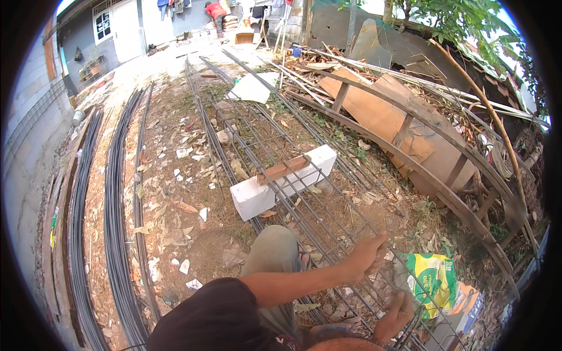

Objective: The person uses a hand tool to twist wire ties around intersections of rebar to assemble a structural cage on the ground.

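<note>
A long cage of thin steel reinforcing bars [351, 206] runs from the far middle down to my hands at the lower right. It passes over a white block [252, 199] with a strip of brown wood [285, 169] on it. My left hand [367, 256] is closed in a fist at the near part of the cage. Closer to me, my right hand [396, 317] is also closed, its fingers bent together beside the bars. Whatever either hand grips is too small or hidden. My knee [272, 251] is bent at the cage's left side.
Bundles of loose steel bars [120, 205] lie on the leaf-strewn ground at left. To the right, a wooden ladder [404, 131] leans beside brown boards [418, 105]. A yellow-green bag [433, 281] sits right of my hands. Far off, a person in red [216, 10] bends over.
</note>
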The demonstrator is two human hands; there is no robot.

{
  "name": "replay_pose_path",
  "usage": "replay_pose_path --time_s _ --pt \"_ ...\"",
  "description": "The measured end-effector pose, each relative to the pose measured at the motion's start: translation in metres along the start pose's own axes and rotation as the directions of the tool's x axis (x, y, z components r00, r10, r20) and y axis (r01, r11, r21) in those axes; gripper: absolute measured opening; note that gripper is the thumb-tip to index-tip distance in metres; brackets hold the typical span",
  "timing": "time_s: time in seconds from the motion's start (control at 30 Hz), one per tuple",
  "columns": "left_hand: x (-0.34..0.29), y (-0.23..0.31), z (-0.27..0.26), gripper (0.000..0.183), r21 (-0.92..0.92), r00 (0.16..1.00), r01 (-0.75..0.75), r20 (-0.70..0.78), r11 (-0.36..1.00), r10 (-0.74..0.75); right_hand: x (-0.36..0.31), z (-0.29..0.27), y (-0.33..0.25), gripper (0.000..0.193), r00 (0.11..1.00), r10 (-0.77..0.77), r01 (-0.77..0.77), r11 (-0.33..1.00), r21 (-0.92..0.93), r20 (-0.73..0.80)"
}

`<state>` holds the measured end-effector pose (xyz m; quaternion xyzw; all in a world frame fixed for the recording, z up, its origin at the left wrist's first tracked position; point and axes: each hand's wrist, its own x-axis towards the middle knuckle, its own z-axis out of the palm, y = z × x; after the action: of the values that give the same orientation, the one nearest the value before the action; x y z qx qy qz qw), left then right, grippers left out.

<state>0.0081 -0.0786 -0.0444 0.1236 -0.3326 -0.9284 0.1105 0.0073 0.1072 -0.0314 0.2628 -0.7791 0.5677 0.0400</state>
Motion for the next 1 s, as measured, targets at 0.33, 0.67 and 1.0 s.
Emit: replay_pose_path --time_s 0.33,0.67,1.0 --pt "0.025 0.038 -0.026 0.05 0.012 0.889 -0.236 -0.401 0.972 0.221 -0.051 -0.02 0.127 0.032 0.299 0.048 -0.206 0.978 0.015 0.953" --pt "0.018 0.056 -0.026 0.055 0.154 0.801 -0.493 -0.303 0.856 0.516 -0.072 -0.065 0.051 0.031 0.665 -0.067 0.136 0.99 -0.033 0.743" --pt "-0.015 0.106 -0.028 0.051 -0.282 0.954 -0.298 -0.078 0.912 0.288 -0.041 -0.056 0.059 0.026 0.408 0.288 0.109 0.927 -0.359 0.866"
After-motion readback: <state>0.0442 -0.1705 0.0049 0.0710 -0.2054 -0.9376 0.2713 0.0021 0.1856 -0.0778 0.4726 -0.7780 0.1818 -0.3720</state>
